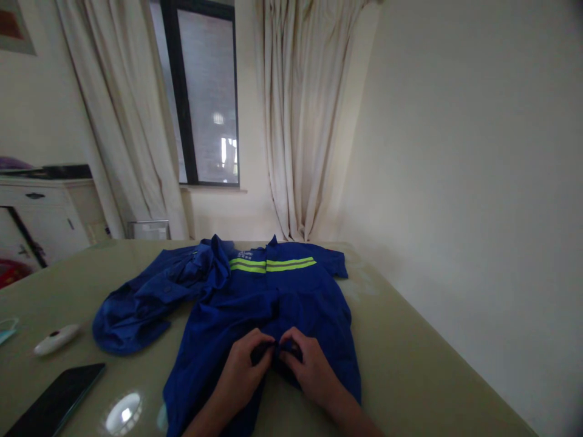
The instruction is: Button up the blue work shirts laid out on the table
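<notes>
A blue work coverall (310, 315) with short sleeves and a yellow-green reflective stripe across the chest lies spread on the table, its collar toward the window. Both my hands are at the crotch, where the two legs part. My left hand (243, 367) pinches the blue cloth between thumb and fingers. Close beside it, my right hand (310, 367) pinches the same cloth, the fingertips almost meeting. Whatever small detail sits between the fingertips is too dark to make out. Another blue garment (146, 303) lies crumpled on the left, overlapping the coverall's shoulder.
The glossy greenish table (423, 364) runs along the right wall. On its left side are a black phone (57, 400), a white oval device (57, 340) and part of a face mask (6, 332). Behind stand a white cabinet (50, 212), curtains (305, 121) and a window (209, 97).
</notes>
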The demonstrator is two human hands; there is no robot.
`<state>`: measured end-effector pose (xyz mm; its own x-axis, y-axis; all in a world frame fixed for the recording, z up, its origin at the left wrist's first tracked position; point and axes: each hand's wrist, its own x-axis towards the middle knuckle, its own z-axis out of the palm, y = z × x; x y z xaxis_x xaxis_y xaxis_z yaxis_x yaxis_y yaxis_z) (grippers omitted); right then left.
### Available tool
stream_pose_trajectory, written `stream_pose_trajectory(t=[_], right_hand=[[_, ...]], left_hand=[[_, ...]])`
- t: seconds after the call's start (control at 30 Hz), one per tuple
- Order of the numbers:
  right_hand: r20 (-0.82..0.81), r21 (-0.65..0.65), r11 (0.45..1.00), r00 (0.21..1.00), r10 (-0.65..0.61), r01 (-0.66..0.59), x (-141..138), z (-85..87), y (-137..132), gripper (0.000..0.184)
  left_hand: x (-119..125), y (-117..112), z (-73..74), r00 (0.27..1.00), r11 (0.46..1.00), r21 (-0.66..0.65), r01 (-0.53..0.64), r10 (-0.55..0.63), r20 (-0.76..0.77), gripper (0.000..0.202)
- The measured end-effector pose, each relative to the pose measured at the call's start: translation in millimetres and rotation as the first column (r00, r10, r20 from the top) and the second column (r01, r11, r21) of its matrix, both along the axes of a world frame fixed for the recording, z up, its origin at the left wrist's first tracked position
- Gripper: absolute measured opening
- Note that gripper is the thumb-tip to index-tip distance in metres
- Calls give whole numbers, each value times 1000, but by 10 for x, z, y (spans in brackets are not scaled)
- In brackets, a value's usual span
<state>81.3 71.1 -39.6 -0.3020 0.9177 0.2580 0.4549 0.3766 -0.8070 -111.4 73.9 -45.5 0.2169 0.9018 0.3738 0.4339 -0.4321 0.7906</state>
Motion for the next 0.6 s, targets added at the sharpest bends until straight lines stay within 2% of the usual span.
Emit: stream_pose_trajectory(t=[0.13,0.4,0.6], right_hand=[[67,1,1000,998,-20,20,-6,-17,1,11],[-100,32,999,995,-22,25,-56,-31,46,17],[-143,29,999,989,25,-21,-62,-13,42,27]], left_hand=[[-22,-1,8,998,999,0,46,-46,-31,25],[-61,46,-11,998,998,32,63,-63,12,20],[-90,62,-23,995,994,55,99,-100,13,18]])
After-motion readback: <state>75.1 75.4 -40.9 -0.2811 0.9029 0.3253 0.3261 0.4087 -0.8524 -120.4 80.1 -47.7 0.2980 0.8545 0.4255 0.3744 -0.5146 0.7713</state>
